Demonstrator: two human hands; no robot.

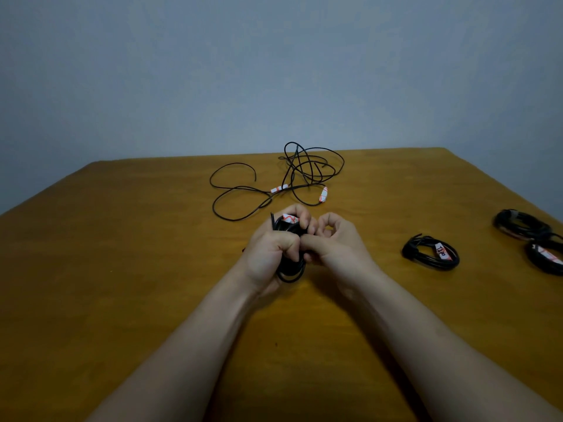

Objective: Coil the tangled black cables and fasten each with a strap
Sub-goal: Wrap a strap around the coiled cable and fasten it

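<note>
My left hand (271, 245) grips a coiled black cable (289, 266) with a white-and-red label at its top, held just above the wooden table (122, 269). My right hand (332, 239) meets it from the right, fingers curled and pinching at the coil's side; what it pinches is hidden between the fingers. A loose tangled black cable (304, 169) with white-and-red tags lies behind the hands near the table's far edge.
Three coiled cables lie at the right: one with a white label (431, 253), one farther back (522, 224), and one at the frame's edge (547, 258). A plain grey wall stands behind the table.
</note>
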